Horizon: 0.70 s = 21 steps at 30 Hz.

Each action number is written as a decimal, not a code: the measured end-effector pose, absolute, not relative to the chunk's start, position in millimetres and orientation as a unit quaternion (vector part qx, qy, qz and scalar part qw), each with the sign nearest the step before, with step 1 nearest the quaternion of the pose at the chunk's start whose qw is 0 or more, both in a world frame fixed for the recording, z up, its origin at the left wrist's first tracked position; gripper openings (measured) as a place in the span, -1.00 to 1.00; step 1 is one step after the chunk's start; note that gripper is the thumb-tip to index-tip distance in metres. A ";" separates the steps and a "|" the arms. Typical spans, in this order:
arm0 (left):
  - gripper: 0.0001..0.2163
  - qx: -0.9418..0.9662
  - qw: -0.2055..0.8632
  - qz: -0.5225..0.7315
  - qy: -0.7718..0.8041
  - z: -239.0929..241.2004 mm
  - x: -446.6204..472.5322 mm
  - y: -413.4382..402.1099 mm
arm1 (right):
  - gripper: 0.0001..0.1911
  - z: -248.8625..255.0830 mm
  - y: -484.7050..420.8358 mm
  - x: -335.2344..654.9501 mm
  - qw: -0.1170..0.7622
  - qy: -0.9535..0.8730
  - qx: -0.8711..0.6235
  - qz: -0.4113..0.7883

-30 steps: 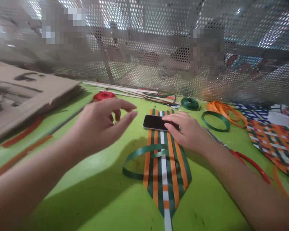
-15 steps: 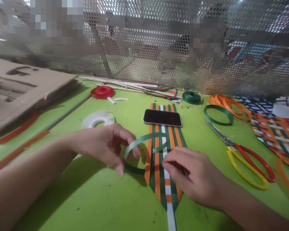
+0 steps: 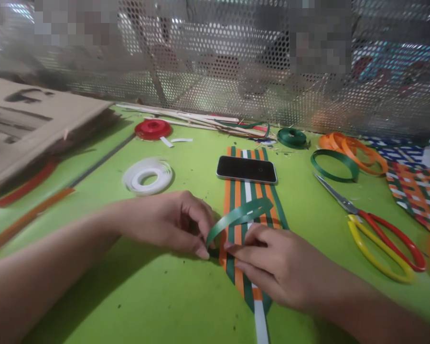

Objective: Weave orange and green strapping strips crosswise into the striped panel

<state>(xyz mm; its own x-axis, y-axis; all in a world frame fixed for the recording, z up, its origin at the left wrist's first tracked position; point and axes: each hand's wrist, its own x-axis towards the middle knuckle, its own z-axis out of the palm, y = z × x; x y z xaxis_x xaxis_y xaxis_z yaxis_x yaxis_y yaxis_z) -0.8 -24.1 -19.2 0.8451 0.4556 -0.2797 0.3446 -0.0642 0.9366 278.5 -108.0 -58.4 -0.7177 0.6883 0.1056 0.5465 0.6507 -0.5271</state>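
Note:
A bundle of orange, green and white strips [image 3: 251,200] lies lengthwise on the green table [image 3: 165,306], with a black phone [image 3: 246,169] resting across its far end. My left hand [image 3: 168,222] pinches a curved green strip [image 3: 239,216] at the left edge of the bundle. My right hand [image 3: 272,260] presses down on the strips just to the right, fingers curled and touching the same green strip. The near part of the bundle is hidden under my right hand.
Scissors with red and yellow handles [image 3: 376,234] lie to the right. A white tape roll [image 3: 147,176], a red roll [image 3: 153,129], a green roll [image 3: 292,137], green and orange loops [image 3: 344,155] and a woven mat [image 3: 419,196] lie around. Cardboard [image 3: 28,124] at left; perforated metal wall [image 3: 215,62] behind.
Both hands came back from the phone to the strips. My left hand took hold of the green strip loop, and the right hand settled on the bundle beside it.

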 end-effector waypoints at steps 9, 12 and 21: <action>-0.73 0.781 0.560 0.010 0.277 -28.5 1.8 -20.0 | -0.61 -55.7 -107.0 281.2 0.115 -0.881 -0.348 0.299; -0.73 0.799 0.534 0.013 0.275 -29.3 2.6 -21.2 | -0.64 -57.1 -110.3 283.9 0.148 -0.853 -0.367 0.339; -0.67 0.800 0.538 0.015 0.264 -34.1 1.8 -19.5 | -0.74 -40.5 -113.9 275.3 0.148 -0.786 -0.443 0.404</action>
